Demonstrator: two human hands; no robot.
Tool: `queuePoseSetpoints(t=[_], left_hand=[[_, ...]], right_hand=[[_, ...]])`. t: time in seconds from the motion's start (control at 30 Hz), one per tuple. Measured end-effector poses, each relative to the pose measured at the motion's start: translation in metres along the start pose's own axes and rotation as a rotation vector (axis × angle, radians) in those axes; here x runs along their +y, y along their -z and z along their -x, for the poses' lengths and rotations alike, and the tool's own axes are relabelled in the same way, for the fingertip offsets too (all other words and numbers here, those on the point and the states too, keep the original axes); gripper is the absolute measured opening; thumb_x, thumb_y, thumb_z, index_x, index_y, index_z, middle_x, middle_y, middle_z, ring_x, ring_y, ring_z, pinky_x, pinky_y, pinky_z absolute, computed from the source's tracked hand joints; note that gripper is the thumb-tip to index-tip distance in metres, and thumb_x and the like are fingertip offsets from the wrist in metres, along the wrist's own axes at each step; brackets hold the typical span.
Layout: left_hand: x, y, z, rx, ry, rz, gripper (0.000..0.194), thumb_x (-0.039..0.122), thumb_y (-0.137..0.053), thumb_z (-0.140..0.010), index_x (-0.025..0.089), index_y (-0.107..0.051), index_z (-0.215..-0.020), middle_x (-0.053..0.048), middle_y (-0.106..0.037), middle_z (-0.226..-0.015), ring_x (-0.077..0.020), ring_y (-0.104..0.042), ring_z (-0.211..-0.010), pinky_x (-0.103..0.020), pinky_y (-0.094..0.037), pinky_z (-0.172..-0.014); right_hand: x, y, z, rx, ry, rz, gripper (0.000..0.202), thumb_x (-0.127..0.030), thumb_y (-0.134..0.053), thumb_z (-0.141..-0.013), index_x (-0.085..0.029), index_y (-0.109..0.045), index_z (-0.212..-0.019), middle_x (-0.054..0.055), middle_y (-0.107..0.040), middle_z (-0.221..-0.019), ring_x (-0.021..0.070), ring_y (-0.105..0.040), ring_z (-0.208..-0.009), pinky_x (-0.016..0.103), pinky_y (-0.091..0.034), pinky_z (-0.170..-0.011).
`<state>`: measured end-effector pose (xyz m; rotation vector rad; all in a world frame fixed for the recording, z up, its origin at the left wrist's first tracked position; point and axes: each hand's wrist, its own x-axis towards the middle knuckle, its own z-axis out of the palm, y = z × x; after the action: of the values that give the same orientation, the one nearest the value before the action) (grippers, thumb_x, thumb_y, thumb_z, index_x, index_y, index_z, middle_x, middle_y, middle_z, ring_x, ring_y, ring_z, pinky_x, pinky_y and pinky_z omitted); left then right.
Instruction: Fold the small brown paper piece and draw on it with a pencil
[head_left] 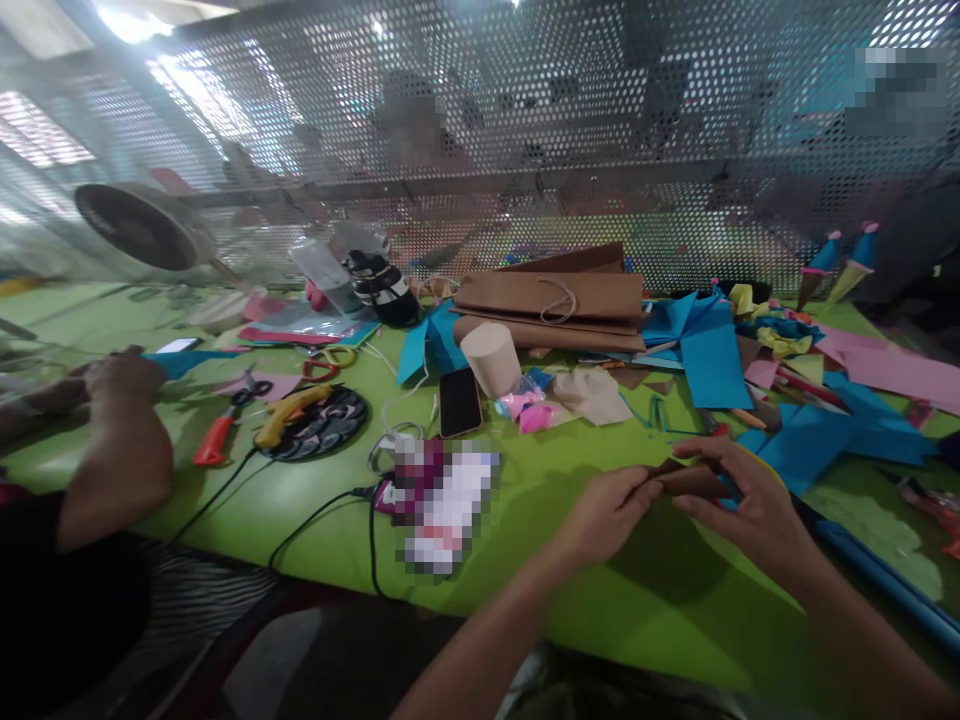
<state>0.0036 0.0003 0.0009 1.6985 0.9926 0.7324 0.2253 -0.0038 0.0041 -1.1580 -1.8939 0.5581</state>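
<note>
A small folded piece of brown paper (pixel 694 482) is held between my two hands, a little above the green table (pixel 555 500). My left hand (pixel 611 505) pinches its left end between thumb and fingers. On the other side, my right hand (pixel 739 495) curls around the right end, thumb below and fingers above. Blue paper pieces (pixel 825 440) lie just right of my right hand. Beyond the hands sit a crumpled beige paper (pixel 592 395) and a bright pink piece (pixel 536 415).
Brown paper rolls (pixel 547 300) lie at the back before a perforated metal screen (pixel 525 120). A cream cylinder (pixel 491 360), a dark phone (pixel 460 403) and a yellow glue gun (pixel 292 412) stand left of centre. At far left a co-worker's hand (pixel 124 375) holds blue paper. Cables cross the front edge.
</note>
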Motion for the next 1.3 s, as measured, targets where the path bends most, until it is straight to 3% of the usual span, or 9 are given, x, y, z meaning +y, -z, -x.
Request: queuePoseSetpoints(t=[0.17, 0.43, 0.6, 0.73, 0.87, 0.93, 1.03, 1.2, 1.3], left_hand=[[-0.004, -0.001, 0.001, -0.019, 0.038, 0.086, 0.038, 0.05, -0.043, -0.105, 0.022, -0.046, -0.079, 0.001, -0.051, -0.079, -0.0159, -0.049, -0.076, -0.027, -0.037, -0.07], [-0.002, -0.001, 0.003, -0.037, -0.006, -0.1, 0.034, 0.05, -0.042, -0.106, 0.02, -0.059, -0.1, -0.008, -0.071, -0.101, -0.0233, -0.064, -0.091, -0.032, -0.046, -0.08], [-0.002, -0.004, 0.001, -0.01, -0.092, -0.298, 0.034, 0.026, -0.055, -0.096, 0.019, -0.059, -0.129, -0.014, -0.072, -0.125, -0.0302, -0.066, -0.113, -0.041, -0.048, -0.096], [-0.002, -0.006, 0.0, -0.005, -0.071, -0.325, 0.032, 0.015, -0.053, -0.092, 0.018, -0.062, -0.123, -0.013, -0.072, -0.116, -0.0297, -0.065, -0.108, -0.041, -0.047, -0.095], [-0.002, -0.006, 0.001, -0.019, -0.024, -0.006, 0.021, 0.035, -0.05, -0.102, 0.019, -0.059, -0.113, -0.009, -0.068, -0.107, -0.0237, -0.061, -0.099, -0.036, -0.045, -0.089], [-0.004, -0.005, 0.002, -0.055, 0.016, 0.257, 0.032, 0.05, -0.053, -0.103, 0.019, -0.057, -0.11, -0.005, -0.063, -0.099, -0.0192, -0.057, -0.091, -0.032, -0.043, -0.085], [-0.01, -0.006, 0.003, -0.071, 0.122, 0.569, 0.052, 0.067, -0.068, -0.09, 0.018, -0.059, -0.102, -0.001, -0.056, -0.087, -0.0149, -0.05, -0.081, -0.029, -0.041, -0.082], [-0.016, -0.009, 0.002, -0.004, 0.408, 0.884, 0.077, 0.066, -0.096, -0.058, 0.016, -0.066, -0.109, -0.004, -0.062, -0.089, -0.0161, -0.055, -0.079, -0.032, -0.044, -0.081], [-0.015, -0.011, 0.002, -0.019, 0.474, 0.912, 0.079, 0.064, -0.098, -0.053, 0.016, -0.068, -0.108, -0.004, -0.062, -0.088, -0.0176, -0.058, -0.078, -0.034, -0.047, -0.078]], right_hand=[[-0.004, -0.001, -0.001, -0.038, 0.027, -0.015, 0.026, -0.041, -0.077, -0.092, -0.031, -0.071, -0.115, 0.005, -0.078, -0.11, 0.0275, -0.075, -0.101, 0.04, -0.061, -0.086], [0.0, -0.003, 0.002, -0.006, -0.028, 0.05, 0.022, -0.045, -0.074, -0.094, -0.028, -0.068, -0.104, 0.003, -0.076, -0.097, 0.0245, -0.073, -0.086, 0.034, -0.056, -0.072], [-0.003, -0.001, 0.002, 0.002, -0.024, 0.087, 0.022, -0.045, -0.075, -0.093, -0.028, -0.068, -0.104, 0.002, -0.075, -0.095, 0.0231, -0.072, -0.083, 0.033, -0.055, -0.07], [-0.002, -0.002, 0.006, 0.011, -0.021, 0.099, 0.023, -0.045, -0.077, -0.091, -0.027, -0.068, -0.103, 0.002, -0.075, -0.094, 0.0233, -0.072, -0.083, 0.033, -0.055, -0.071], [-0.005, -0.004, 0.007, -0.02, -0.108, -0.067, 0.04, -0.045, -0.081, -0.088, -0.029, -0.067, -0.121, 0.004, -0.074, -0.106, 0.0256, -0.073, -0.092, 0.033, -0.059, -0.072], [-0.008, -0.003, 0.007, -0.03, -0.157, -0.208, 0.053, -0.044, -0.082, -0.087, -0.031, -0.062, -0.134, 0.006, -0.072, -0.114, 0.0252, -0.073, -0.096, 0.033, -0.062, -0.074], [-0.01, -0.003, 0.007, -0.034, -0.165, -0.361, 0.064, -0.042, -0.083, -0.086, -0.035, -0.057, -0.144, 0.007, -0.068, -0.127, 0.0208, -0.072, -0.092, 0.032, -0.063, -0.078], [-0.008, -0.005, 0.007, -0.046, -0.175, -0.42, 0.06, -0.041, -0.08, -0.09, -0.038, -0.056, -0.145, 0.006, -0.067, -0.134, 0.0204, -0.073, -0.095, 0.034, -0.064, -0.084], [-0.009, -0.009, 0.006, -0.062, -0.179, -0.4, 0.058, -0.041, -0.079, -0.091, -0.035, -0.057, -0.144, 0.005, -0.073, -0.122, 0.0226, -0.073, -0.1, 0.035, -0.062, -0.087]])
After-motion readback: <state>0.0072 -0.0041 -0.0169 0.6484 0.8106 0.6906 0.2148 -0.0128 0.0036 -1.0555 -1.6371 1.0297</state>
